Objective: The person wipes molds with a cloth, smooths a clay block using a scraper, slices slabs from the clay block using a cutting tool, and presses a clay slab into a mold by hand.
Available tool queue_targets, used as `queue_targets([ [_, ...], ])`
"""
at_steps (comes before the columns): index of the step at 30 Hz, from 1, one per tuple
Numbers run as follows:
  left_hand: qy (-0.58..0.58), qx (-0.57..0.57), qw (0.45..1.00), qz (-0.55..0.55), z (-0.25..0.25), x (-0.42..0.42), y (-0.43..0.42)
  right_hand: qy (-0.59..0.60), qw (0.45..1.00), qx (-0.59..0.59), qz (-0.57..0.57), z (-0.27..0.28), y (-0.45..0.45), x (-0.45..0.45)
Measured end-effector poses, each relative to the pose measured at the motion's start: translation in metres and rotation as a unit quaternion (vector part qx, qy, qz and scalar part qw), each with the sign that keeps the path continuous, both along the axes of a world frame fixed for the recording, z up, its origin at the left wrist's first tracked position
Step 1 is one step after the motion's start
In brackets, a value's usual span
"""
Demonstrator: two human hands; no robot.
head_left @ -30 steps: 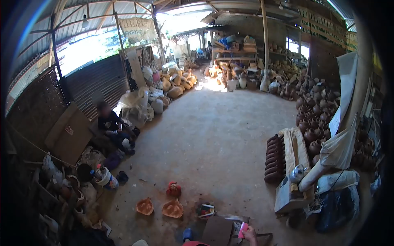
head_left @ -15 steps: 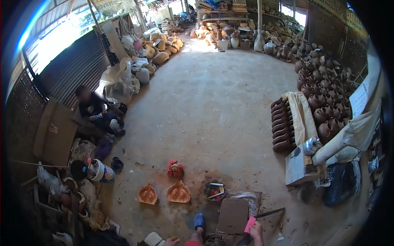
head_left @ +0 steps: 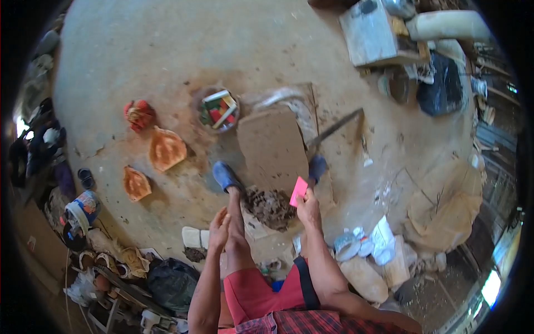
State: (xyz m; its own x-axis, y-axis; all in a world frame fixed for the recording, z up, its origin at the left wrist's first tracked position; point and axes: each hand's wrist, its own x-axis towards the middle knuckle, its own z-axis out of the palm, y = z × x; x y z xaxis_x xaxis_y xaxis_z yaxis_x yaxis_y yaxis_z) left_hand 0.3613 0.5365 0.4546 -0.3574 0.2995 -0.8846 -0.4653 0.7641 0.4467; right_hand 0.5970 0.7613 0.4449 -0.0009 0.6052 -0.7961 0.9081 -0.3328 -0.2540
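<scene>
My right hand (head_left: 307, 207) is closed round a flat pink piece (head_left: 299, 191), above the near right corner of a brown board (head_left: 272, 147). My left hand (head_left: 219, 229) is beside my left leg, palm turned inward, its fingers stretched out and holding nothing. Between my feet, just below the board, lies a heap of dark clay (head_left: 271, 209). A dark flat bar (head_left: 336, 129) reaches from the board's right side toward the upper right.
A bowl of coloured pieces (head_left: 218, 110) is left of the board. Two orange moulds (head_left: 167, 149) and a red bundle (head_left: 139, 115) lie farther left. A bucket (head_left: 83, 209) stands at far left, white bags (head_left: 382, 242) at lower right, a pale box (head_left: 370, 34) at upper right.
The view has tilted down, bringing both arms, my legs and the clay heap into full sight. My left hand has come into view; the pink piece remains in my right hand.
</scene>
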Motion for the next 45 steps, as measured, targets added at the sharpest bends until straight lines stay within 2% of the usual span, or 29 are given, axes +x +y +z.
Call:
queue_targets([
  [2, -0.055, -0.022, 0.998, -0.032, -0.039, 0.039, -0.003, 0.056, 0.982, 0.111, -0.140, -0.075, -0.027, 0.049],
  [3, -0.071, -0.011, 0.997, -0.034, -0.053, 0.056, -0.001, 0.043, 0.983, 0.104, -0.145, -0.088, -0.030, 0.057],
  [5, -0.088, 0.006, 0.995, -0.040, -0.083, 0.080, -0.003, 0.098, 0.944, 0.202, -0.242, -0.109, -0.030, 0.057],
  [8, -0.122, -0.049, 0.991, -0.004, -0.104, 0.085, 0.028, 0.006, 0.961, 0.193, -0.197, -0.115, -0.020, 0.039],
  [9, -0.128, -0.053, 0.990, -0.005, -0.116, 0.084, 0.036, -0.010, 0.949, 0.240, -0.202, -0.123, -0.023, 0.031],
  [11, -0.162, -0.068, 0.981, 0.084, -0.141, 0.081, 0.048, -0.035, 0.939, 0.258, -0.224, -0.136, -0.022, 0.021],
  [12, -0.167, -0.071, 0.980, 0.085, -0.150, 0.081, 0.053, -0.054, 0.928, 0.276, -0.246, -0.141, -0.022, 0.014],
  [14, -0.221, -0.021, 0.952, 0.212, -0.161, 0.079, 0.065, -0.072, 0.920, 0.295, -0.248, -0.155, -0.019, -0.002],
  [18, -0.282, 0.035, 0.918, 0.276, -0.158, 0.080, 0.097, -0.117, 0.900, 0.334, -0.253, -0.181, -0.012, -0.025],
  [20, -0.250, 0.021, 0.922, 0.294, -0.166, 0.086, 0.095, -0.161, 0.909, 0.277, -0.267, -0.180, 0.000, -0.039],
  [22, -0.265, 0.050, 0.916, 0.296, -0.169, 0.090, 0.085, -0.131, 0.905, 0.303, -0.269, -0.191, 0.012, -0.054],
  [24, -0.275, 0.082, 0.905, 0.316, -0.171, 0.094, 0.077, -0.105, 0.916, 0.346, -0.176, -0.180, 0.048, -0.094],
  [25, -0.271, 0.062, 0.902, 0.330, -0.173, 0.096, 0.075, -0.100, 0.914, 0.351, -0.179, -0.165, 0.071, -0.125],
  [27, -0.256, 0.011, 0.901, 0.351, -0.172, 0.099, 0.076, -0.094, 0.923, 0.330, -0.177, -0.175, 0.106, -0.158],
  [29, -0.268, 0.045, 0.902, 0.335, -0.169, 0.096, 0.076, -0.065, 0.924, 0.333, -0.176, -0.176, 0.130, -0.180],
  [31, -0.278, 0.064, 0.910, 0.301, -0.170, 0.095, 0.074, -0.043, 0.934, 0.323, -0.146, -0.178, 0.144, -0.184],
  [32, -0.277, 0.069, 0.909, 0.304, -0.169, 0.092, 0.075, -0.024, 0.928, 0.364, -0.078, -0.183, 0.146, -0.168],
  [34, -0.317, 0.058, 0.903, 0.285, -0.170, 0.086, 0.074, 0.022, 0.923, 0.382, -0.025, -0.165, 0.153, -0.142],
  [35, -0.330, 0.089, 0.900, 0.269, -0.176, 0.086, 0.068, 0.024, 0.911, 0.413, 0.009, -0.161, 0.161, -0.133],
  [37, -0.337, 0.060, 0.897, 0.280, -0.172, 0.082, 0.069, 0.020, 0.897, 0.428, 0.111, -0.154, 0.170, -0.118],
  [38, -0.344, 0.036, 0.893, 0.288, -0.170, 0.079, 0.074, 0.019, 0.898, 0.426, 0.112, -0.156, 0.168, -0.121],
  [41, -0.344, 0.042, 0.894, 0.286, -0.176, 0.080, 0.072, 0.021, 0.876, 0.429, 0.221, -0.163, 0.154, -0.143],
  [44, -0.347, 0.068, 0.892, 0.281, -0.173, 0.081, 0.069, 0.014, 0.882, 0.403, 0.245, -0.161, 0.119, -0.171],
  [45, -0.346, 0.059, 0.884, 0.308, -0.176, 0.084, 0.069, 0.046, 0.870, 0.410, 0.271, -0.167, 0.104, -0.179],
])
